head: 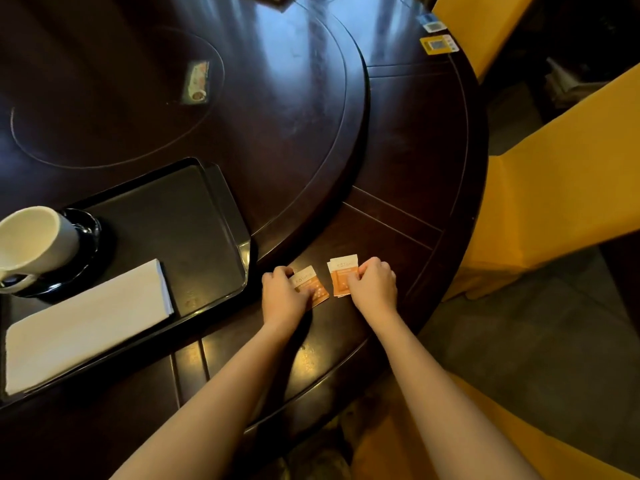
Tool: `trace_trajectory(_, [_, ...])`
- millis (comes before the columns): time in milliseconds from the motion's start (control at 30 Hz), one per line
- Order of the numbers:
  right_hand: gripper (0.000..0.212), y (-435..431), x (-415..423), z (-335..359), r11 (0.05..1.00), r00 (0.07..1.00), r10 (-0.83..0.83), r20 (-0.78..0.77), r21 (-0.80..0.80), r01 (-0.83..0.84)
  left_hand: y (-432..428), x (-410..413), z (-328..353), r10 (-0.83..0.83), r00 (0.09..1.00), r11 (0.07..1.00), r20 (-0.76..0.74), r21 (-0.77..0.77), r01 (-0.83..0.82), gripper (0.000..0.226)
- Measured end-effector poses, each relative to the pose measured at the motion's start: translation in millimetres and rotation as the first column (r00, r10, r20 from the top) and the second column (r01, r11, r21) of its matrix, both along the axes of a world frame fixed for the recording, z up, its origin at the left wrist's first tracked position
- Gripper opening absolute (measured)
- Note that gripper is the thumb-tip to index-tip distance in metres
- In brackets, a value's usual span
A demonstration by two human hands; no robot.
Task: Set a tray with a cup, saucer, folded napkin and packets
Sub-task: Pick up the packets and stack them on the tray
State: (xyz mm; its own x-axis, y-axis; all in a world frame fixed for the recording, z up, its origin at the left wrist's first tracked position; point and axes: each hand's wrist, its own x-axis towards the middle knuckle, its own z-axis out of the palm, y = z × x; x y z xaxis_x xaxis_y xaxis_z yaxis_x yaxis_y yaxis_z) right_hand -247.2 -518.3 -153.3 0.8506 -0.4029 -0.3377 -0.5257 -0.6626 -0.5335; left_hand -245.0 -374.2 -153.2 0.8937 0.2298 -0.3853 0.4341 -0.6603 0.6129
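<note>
On the dark table [398, 140], right of tray [221, 202] | left hand [284, 292] grips one orange packet [308, 282] | right hand [374, 282] pinches stacked packets [343, 275] | cup [34, 240], saucer [86, 233], napkin [86, 323] on tray.

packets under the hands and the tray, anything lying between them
Nothing. In the head view only a bare strip of dark table separates the tray rim from the packets and the left hand.

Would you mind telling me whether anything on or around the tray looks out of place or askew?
Nothing looks spilled or damaged. The orange packets lie on the table beside the tray, under both hands, not on it. One stray packet sits far off on the turntable.
</note>
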Motion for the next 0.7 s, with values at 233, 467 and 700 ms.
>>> trace_trajectory(233, [0.061, 21.4, 8.5, -1.1, 0.989, 0.995, -0.032, -0.091, -0.15, 0.018, 0.5, 2.5, -5.0, -0.003, 1.0, 0.999, -0.023, 0.052, 0.004, 0.051])
trace_trajectory(467, [0.034, 15.8, 2.7, -5.5, 1.0, 0.998, 0.005, 0.068, 0.03, -0.007, 1.3, -6.4, -0.9, -0.067, 0.991, 0.995, 0.117, -0.061, 0.075, 0.026])
trace_trajectory(700, [0.026, 10.4, 4.0, 36.2, 0.678, 0.976, -0.154, 0.154, 0.735, -0.009, 6.9, -5.2, 33.7, 0.086, 0.992, 0.84, 0.097, -0.542, -0.019, 0.022])
